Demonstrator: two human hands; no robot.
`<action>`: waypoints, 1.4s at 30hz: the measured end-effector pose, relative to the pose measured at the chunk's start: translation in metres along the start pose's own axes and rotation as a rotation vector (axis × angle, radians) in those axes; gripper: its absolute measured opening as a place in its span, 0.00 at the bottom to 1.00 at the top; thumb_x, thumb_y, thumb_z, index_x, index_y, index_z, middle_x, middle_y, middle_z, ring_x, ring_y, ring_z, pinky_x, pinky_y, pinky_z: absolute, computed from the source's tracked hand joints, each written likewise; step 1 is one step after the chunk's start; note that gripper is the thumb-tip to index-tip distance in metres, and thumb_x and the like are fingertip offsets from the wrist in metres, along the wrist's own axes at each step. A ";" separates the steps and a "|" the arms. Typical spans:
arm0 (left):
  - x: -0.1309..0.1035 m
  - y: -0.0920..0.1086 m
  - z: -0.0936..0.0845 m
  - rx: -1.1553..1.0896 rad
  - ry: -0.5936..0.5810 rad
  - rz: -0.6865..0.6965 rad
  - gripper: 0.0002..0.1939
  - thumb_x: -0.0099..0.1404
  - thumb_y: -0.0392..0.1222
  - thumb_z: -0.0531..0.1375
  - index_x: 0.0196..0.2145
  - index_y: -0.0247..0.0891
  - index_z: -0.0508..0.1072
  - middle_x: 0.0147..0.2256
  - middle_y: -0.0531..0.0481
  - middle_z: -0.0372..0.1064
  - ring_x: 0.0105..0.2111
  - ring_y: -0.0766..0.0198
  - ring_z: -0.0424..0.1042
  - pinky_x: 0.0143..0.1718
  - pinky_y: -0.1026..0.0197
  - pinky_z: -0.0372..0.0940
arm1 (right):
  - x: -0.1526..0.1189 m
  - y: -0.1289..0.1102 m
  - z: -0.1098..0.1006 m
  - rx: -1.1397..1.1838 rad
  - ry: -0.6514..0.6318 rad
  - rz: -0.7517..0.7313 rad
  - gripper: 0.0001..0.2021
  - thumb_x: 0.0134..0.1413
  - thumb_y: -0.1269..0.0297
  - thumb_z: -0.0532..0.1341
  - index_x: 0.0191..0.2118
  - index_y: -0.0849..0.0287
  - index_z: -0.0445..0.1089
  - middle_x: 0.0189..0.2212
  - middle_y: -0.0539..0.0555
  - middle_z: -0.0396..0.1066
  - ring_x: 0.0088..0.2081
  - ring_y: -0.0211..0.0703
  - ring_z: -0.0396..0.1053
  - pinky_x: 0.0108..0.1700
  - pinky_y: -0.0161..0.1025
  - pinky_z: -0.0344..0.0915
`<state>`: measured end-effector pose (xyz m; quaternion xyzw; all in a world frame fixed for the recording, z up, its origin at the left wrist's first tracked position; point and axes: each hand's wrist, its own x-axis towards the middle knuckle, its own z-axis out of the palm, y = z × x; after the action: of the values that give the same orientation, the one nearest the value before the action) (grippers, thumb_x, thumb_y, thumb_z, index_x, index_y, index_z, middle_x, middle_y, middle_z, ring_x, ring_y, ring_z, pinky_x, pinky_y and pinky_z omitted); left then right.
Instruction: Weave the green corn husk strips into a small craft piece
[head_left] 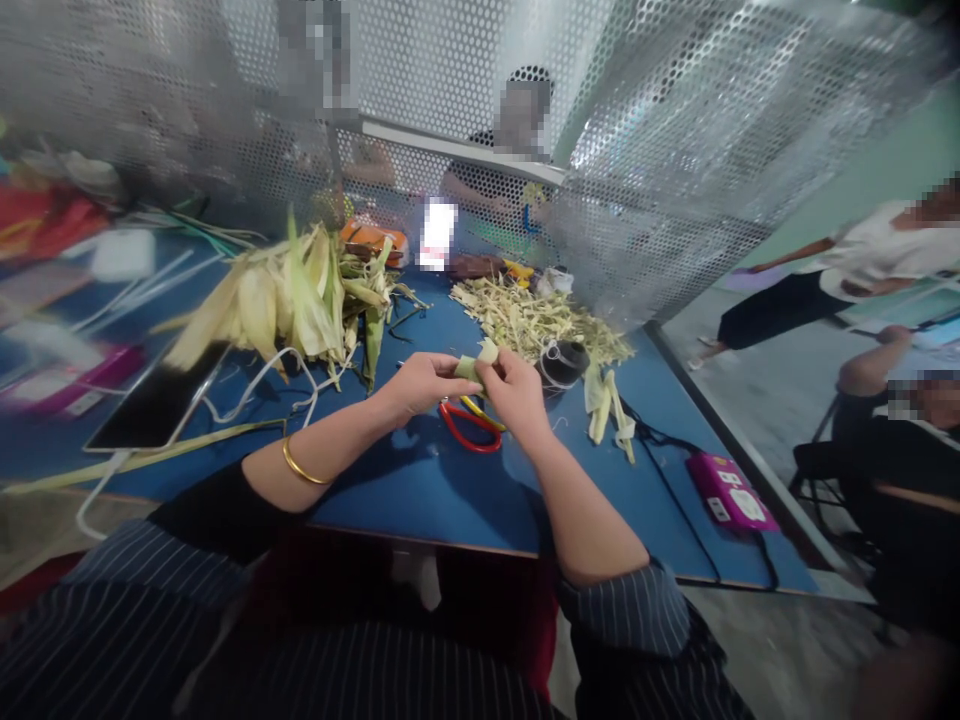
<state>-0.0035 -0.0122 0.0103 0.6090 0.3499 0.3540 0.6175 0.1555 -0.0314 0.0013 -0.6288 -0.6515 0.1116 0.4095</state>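
Observation:
Between both hands, over the blue table (375, 475), is a pale green piece of corn husk (468, 369). My left hand (421, 388) pinches its left side. On its right side the fingers of my right hand (516, 388) are closed around the husk. Just below the hands lie scissors (474, 436) with red and yellow handles, their blades hidden. A spool of dark thread (562, 364) stands right beside my right hand. Behind it spreads a heap of cut husk bits (525, 318).
At the left back is a pile of whole corn husks (292, 300). A dark phone-like device (161, 400) with white cables lies left. Husk strips (609, 410) and a purple packet (731, 492) are on the right. A perforated metal screen (450, 80) borders the back; people are beyond it and at right.

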 end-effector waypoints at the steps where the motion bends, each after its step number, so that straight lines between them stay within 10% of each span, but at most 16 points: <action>1: 0.000 -0.002 0.001 -0.014 0.011 0.020 0.10 0.49 0.40 0.66 0.30 0.34 0.79 0.24 0.52 0.71 0.23 0.71 0.64 0.25 0.68 0.57 | 0.000 0.001 0.001 0.014 -0.009 0.012 0.13 0.53 0.59 0.56 0.21 0.57 0.57 0.18 0.45 0.57 0.23 0.36 0.54 0.27 0.35 0.49; 10: 0.011 -0.006 -0.011 -0.192 0.273 -0.057 0.03 0.49 0.38 0.66 0.24 0.36 0.77 0.21 0.51 0.69 0.21 0.70 0.63 0.24 0.66 0.58 | 0.005 0.001 -0.024 0.195 -0.177 -0.056 0.11 0.53 0.60 0.59 0.40 0.58 0.71 0.21 0.46 0.64 0.24 0.36 0.63 0.30 0.35 0.59; 21: 0.018 -0.014 -0.016 -0.184 0.275 -0.016 0.15 0.48 0.38 0.68 0.31 0.37 0.67 0.21 0.55 0.67 0.17 0.72 0.61 0.20 0.66 0.55 | 0.004 0.000 -0.042 0.703 -0.558 0.157 0.11 0.49 0.68 0.61 0.40 0.56 0.76 0.33 0.52 0.76 0.33 0.38 0.72 0.37 0.38 0.68; 26: 0.017 -0.013 -0.015 -0.168 0.253 0.011 0.15 0.48 0.37 0.68 0.30 0.37 0.65 0.20 0.56 0.66 0.17 0.73 0.62 0.21 0.67 0.56 | 0.006 0.000 -0.041 0.697 -0.479 0.088 0.09 0.45 0.65 0.67 0.36 0.56 0.77 0.29 0.50 0.75 0.30 0.36 0.70 0.36 0.38 0.67; 34: 0.012 -0.009 -0.011 -0.109 0.236 -0.006 0.12 0.48 0.35 0.68 0.29 0.33 0.69 0.23 0.52 0.69 0.19 0.72 0.63 0.25 0.66 0.61 | 0.003 -0.005 -0.024 0.701 0.044 -0.053 0.09 0.55 0.57 0.60 0.32 0.54 0.75 0.31 0.50 0.73 0.36 0.39 0.69 0.41 0.39 0.65; 42: 0.014 -0.010 -0.009 -0.098 0.249 0.011 0.12 0.47 0.35 0.68 0.29 0.32 0.70 0.23 0.52 0.70 0.20 0.72 0.64 0.25 0.65 0.60 | -0.001 -0.009 -0.018 0.602 -0.020 0.032 0.14 0.57 0.58 0.57 0.24 0.58 0.69 0.18 0.47 0.62 0.25 0.36 0.64 0.34 0.36 0.62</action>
<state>-0.0040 0.0039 0.0007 0.5315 0.4029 0.4470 0.5962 0.1612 -0.0403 0.0187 -0.4882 -0.5833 0.3122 0.5692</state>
